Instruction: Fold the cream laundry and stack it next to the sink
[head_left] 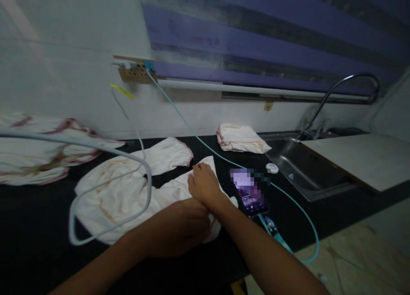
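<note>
1. A crumpled cream cloth with pink edging [28,150] lies at the far left of the black countertop [32,226].
2. A pale grey looped cable [145,175] crosses a spread cream garment with pink trim [118,188] at the counter's middle.
3. The left hand [179,229] presses the garment's near edge, fingers curled down onto the fabric.
4. The right hand [203,184] lies flat on the garment just beyond, fingers closed together.
5. A dark smartphone with lit screen [250,192] lies just right of the hands, on a teal charging cord [188,128].
6. A folded cream cloth [240,138] sits behind, near the steel sink [304,167].
</note>
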`<action>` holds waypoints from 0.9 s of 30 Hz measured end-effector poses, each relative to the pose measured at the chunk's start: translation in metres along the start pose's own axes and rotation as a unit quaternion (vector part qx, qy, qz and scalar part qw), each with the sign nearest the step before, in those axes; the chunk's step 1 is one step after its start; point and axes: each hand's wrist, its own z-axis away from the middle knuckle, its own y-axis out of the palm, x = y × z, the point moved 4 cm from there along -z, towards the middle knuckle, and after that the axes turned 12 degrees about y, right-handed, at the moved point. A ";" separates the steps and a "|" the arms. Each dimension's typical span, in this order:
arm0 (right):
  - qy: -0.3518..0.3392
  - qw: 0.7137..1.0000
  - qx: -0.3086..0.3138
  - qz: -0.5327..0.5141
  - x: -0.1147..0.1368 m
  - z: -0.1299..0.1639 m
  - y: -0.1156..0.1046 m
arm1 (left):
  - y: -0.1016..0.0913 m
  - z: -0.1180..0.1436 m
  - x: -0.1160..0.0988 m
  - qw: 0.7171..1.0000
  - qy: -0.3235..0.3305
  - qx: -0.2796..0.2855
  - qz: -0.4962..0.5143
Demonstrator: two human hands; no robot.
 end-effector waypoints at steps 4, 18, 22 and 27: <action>-0.015 0.999 0.005 -0.031 -0.013 -0.004 -0.004 | 0.001 0.010 0.024 0.998 -0.044 0.005 -0.051; 0.164 0.959 -0.149 -0.175 0.021 -0.040 -0.020 | 0.017 -0.002 -0.009 0.996 -0.019 0.082 -0.010; 0.128 0.936 -0.205 -0.257 0.007 -0.055 -0.009 | 0.016 0.001 -0.011 0.996 0.018 0.061 -0.061; 0.121 0.927 -0.225 -0.274 -0.027 -0.042 -0.008 | 0.003 0.015 0.024 0.990 -0.118 -0.020 -0.073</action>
